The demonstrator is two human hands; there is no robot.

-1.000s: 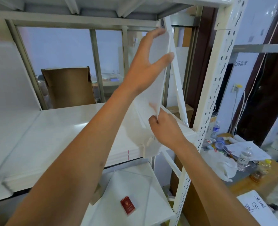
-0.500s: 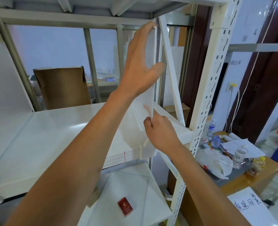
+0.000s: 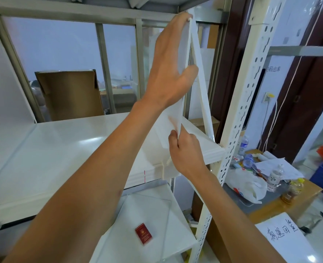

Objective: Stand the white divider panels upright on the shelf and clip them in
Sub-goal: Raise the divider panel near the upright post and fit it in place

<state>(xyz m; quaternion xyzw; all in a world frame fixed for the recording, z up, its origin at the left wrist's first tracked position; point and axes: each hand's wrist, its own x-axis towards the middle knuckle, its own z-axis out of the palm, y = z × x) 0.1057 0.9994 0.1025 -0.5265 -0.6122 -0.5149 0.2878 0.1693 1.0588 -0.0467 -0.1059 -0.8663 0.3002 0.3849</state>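
A white divider panel point(image 3: 183, 44) stands nearly upright at the right end of the white shelf point(image 3: 66, 147), seen almost edge-on. My left hand point(image 3: 170, 69) grips its upper part, fingertips at the panel's top near the shelf above, thumb on the right face. My right hand point(image 3: 185, 150) pinches the panel's lower front edge just above the shelf's front lip, where a white clip tab point(image 3: 164, 168) hangs over. Another white panel point(image 3: 3, 88) stands at the far left of the shelf.
A diagonal white brace point(image 3: 202, 88) and the perforated upright point(image 3: 238, 114) stand just right of the panel. A brown cardboard box point(image 3: 69, 93) sits behind the shelf. A red booklet point(image 3: 143, 233) lies on the lower shelf. A cluttered table point(image 3: 270, 179) is at the right.
The panel has swung from tilted to nearly upright and edge-on. My left hand rose toward the upper shelf; my right hand kept its hold on the lower edge.
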